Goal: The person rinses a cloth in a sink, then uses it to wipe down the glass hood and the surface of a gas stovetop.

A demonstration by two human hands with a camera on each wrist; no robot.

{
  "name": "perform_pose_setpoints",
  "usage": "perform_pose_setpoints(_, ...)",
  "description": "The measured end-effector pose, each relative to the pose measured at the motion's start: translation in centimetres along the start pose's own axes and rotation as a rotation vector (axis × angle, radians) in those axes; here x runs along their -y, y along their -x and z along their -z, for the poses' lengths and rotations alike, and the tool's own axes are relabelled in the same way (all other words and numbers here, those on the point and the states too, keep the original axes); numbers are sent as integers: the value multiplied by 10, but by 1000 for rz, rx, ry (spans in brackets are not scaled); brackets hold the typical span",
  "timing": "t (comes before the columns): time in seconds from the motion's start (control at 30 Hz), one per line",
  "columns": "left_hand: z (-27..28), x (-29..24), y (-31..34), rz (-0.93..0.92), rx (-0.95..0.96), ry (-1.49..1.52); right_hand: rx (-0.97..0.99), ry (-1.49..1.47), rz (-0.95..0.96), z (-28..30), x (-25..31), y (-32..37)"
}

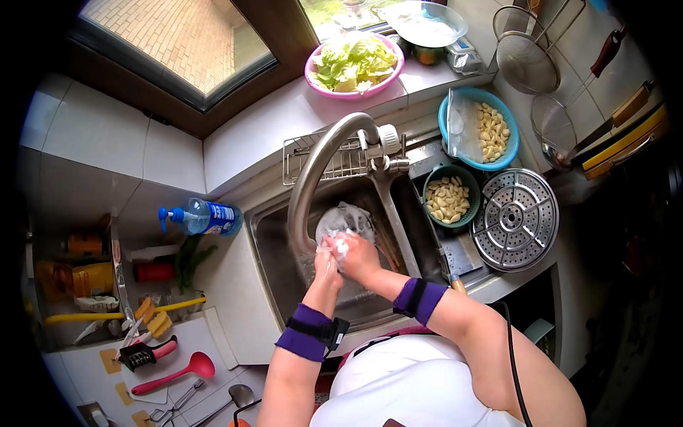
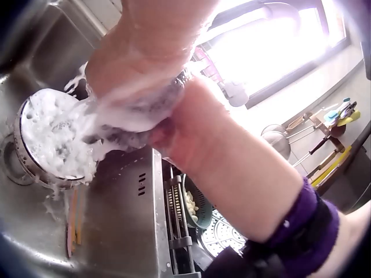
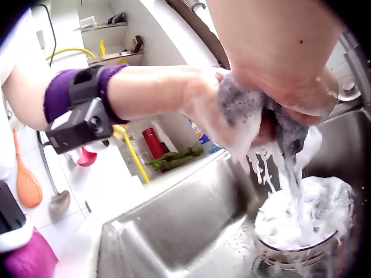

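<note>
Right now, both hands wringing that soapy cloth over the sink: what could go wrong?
1. Foam fills the drain strainer, so water may drain slowly.
2. The cloth is slick with suds and could slip from the left hand and right hand.
3. Suds could splash into the garlic basket close by.

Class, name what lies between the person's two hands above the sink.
A soapy grey cloth, gripped by the left hand and the right hand. The right wrist view shows it plainly.
</note>
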State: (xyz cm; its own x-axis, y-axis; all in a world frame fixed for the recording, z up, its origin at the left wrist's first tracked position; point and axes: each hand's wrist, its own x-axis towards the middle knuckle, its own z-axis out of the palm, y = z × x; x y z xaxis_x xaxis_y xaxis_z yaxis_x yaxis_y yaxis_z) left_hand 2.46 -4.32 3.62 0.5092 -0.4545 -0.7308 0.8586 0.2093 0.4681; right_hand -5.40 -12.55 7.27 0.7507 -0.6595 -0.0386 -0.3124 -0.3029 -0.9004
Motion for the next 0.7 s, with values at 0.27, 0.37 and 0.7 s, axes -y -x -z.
perform_pose_setpoints(0.27, -15, -10, 10, 20, -63, -48, -34, -73, -36, 11, 32, -3)
perform_pose_setpoints(0.37, -33, -16, 18, 30, -148, -60, 106, 58, -191, 15, 8, -28)
perform_pose_setpoints(0.7, -42, -62, 59, -372, 278, -554, 229, -38, 16, 28, -29, -23)
